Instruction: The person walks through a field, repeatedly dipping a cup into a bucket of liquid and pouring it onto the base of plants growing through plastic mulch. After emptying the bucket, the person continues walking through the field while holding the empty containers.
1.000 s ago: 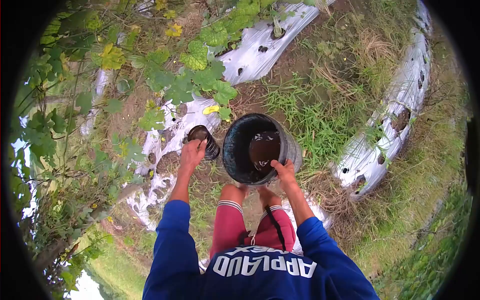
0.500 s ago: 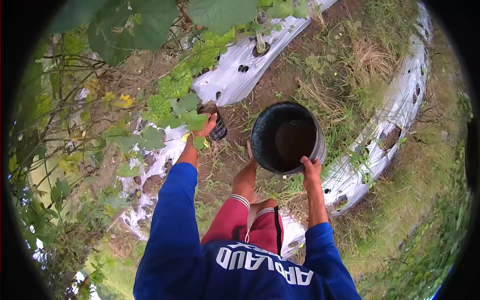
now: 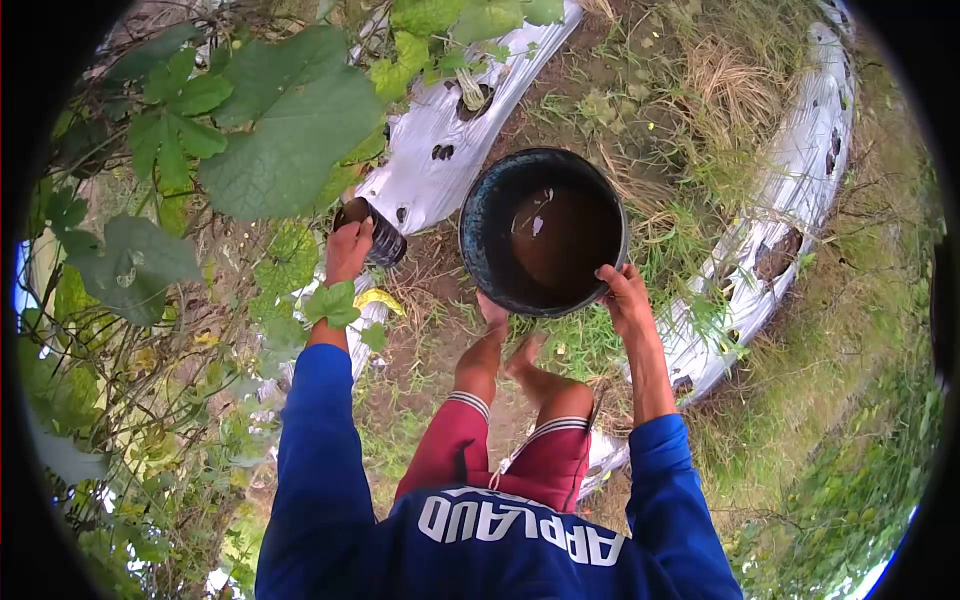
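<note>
My right hand [image 3: 628, 298] is closed on the near right rim of a black bucket [image 3: 486, 240], which hangs in front of my legs. Brown liquid [image 3: 562, 245] lies in its bottom, with a bright reflection on it. Off to the left, my left hand [image 3: 348, 250] is wrapped round a dark, ribbed cup [image 3: 386, 240], tilted over beside the plants. Its mouth shows something brown inside. Green leaves [image 3: 335, 303] partly cover my left wrist, and a yellow leaf [image 3: 380, 300] is just below the cup.
Climbing vines with large leaves [image 3: 290, 120] crowd the left side. A strip of silver plastic mulch [image 3: 430, 160] with holes runs ahead of the cup, and another strip [image 3: 770, 240] curves along the right. Grass and dry straw [image 3: 725, 85] cover the soil between them.
My left hand has moved left and slightly up with the cup, closer among the leaves. The bucket has shifted up and left with my right hand. Both feet now show below the bucket.
</note>
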### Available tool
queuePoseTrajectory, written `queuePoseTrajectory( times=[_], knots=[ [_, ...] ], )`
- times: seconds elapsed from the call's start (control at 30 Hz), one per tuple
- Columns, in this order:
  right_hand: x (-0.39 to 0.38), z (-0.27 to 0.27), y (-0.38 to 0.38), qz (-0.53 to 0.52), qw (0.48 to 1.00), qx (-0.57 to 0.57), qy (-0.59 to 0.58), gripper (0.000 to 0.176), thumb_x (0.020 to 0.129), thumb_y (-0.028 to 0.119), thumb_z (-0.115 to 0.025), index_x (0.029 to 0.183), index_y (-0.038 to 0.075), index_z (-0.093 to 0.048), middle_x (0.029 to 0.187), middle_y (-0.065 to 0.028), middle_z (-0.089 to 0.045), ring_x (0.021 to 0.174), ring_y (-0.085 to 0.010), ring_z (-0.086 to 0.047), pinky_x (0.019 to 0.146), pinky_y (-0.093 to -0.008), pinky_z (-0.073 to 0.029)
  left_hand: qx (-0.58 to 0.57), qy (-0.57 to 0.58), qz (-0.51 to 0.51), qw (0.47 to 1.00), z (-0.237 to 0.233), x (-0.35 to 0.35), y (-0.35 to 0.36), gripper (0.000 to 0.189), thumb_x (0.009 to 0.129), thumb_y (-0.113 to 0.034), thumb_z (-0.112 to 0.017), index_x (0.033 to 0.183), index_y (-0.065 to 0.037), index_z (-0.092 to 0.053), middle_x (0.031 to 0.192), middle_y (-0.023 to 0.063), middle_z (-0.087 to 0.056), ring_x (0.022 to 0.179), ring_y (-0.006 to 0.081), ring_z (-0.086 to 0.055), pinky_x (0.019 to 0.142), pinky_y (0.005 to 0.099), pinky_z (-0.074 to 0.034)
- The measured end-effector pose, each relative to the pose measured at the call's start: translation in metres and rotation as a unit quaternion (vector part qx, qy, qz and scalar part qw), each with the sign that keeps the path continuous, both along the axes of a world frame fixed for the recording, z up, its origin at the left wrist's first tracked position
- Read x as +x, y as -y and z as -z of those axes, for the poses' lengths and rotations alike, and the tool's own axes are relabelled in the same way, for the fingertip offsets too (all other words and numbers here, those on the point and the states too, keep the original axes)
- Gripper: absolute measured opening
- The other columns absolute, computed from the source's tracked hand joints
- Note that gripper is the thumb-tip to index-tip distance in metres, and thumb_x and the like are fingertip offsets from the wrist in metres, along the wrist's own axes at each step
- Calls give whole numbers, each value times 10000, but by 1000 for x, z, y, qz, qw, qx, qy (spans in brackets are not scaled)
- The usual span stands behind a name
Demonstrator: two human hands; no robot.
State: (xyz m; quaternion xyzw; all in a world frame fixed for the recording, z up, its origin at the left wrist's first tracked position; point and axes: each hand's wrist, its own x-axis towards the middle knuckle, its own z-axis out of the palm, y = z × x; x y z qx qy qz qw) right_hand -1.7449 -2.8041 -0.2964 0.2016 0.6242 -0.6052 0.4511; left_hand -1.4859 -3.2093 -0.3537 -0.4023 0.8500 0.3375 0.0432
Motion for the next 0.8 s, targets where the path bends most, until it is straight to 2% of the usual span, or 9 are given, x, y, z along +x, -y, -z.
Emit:
queuePoseTrajectory(
  times=[0.07, 0.23, 0.33, 0.43, 0.5, 0.57, 0.7, 0.73, 0.8],
  knots=[
    [-13, 0, 10, -7, 1000, -2, -4, 417, 768, 195, -770, 1051, 19, -520, 874, -47, -633, 704, -137, -613, 646, -299, -515, -42, -17, -18, 999, -8, -10, -14, 402, 931, -311, -573, 699, 10, -508, 621, 209, -476, 559, 356, -490, 549, 432, -392],
    [-37, 28, 21, -44, 999, -19, -7, 424, 770, 163, -756, 1068, -3, -505, 923, -90, -622, 771, -152, -608, 711, -310, -519, -20, -6, -6, 1000, -8, -59, -26, 395, 907, -315, -575, 692, 12, -517, 597, 223, -499, 549, 383, -495, 543, 462, -381],
    [-39, 56, 23, -9, 998, -54, -11, 478, 765, 146, -747, 1119, -21, -473, 1008, -129, -598, 841, -186, -599, 738, -326, -521, -7, 102, 69, 992, 11, -101, -15, 454, 902, -414, -503, 838, 15, -641, 834, 285, -627, 818, 477, -598, 749, 533, -449],
    [-54, 76, 16, -10, 999, -21, -41, 463, 763, 157, -750, 1098, -10, -477, 1001, -119, -594, 846, -185, -601, 725, -332, -528, 14, 176, 94, 980, 40, -151, 7, 478, 881, -444, -505, 924, 3, -668, 941, 280, -646, 913, 471, -600, 825, 500, -472],
    [-66, 50, 23, -12, 1000, -10, -1, 461, 772, 177, -746, 1096, -12, -478, 1019, -119, -588, 854, -180, -595, 739, -331, -522, 23, 231, 109, 966, 58, -184, 30, 489, 860, -458, -503, 971, -11, -669, 1025, 276, -639, 994, 453, -592, 871, 483, -467],
    [-73, 50, 23, 16, 999, -9, -33, 379, 791, 200, -729, 1056, 44, -507, 865, -17, -601, 682, -80, -566, 549, -225, -459, -1, 204, 125, 971, 55, -218, 44, 492, 849, -454, -483, 1004, -26, -668, 1064, 263, -638, 1027, 434, -590, 889, 470, -463],
    [-69, 65, -1, -24, 996, -11, -88, 347, 798, 200, -713, 1016, 53, -487, 854, -8, -565, 691, -72, -530, 545, -233, -432, -75, 202, 132, 968, 84, -244, 78, 537, 843, -513, -506, 905, -18, -703, 940, 247, -669, 950, 410, -639, 843, 451, -480],
    [-69, 67, -7, -32, 996, 10, -87, 405, 812, 172, -698, 1112, -18, -503, 1010, -100, -599, 884, -144, -567, 767, -296, -483, -80, 191, 129, 970, 80, -247, 78, 547, 842, -522, -502, 896, -14, -700, 927, 241, -675, 935, 406, -642, 841, 457, -477],
    [-69, 65, -13, -27, 996, 7, -87, 413, 808, 176, -700, 1114, -21, -505, 1003, -99, -601, 879, -149, -566, 771, -302, -479, -79, 174, 167, 967, 54, -255, 70, 552, 855, -525, -497, 877, -6, -684, 875, 239, -672, 867, 403, -644, 795, 476, -472]
  ],
)
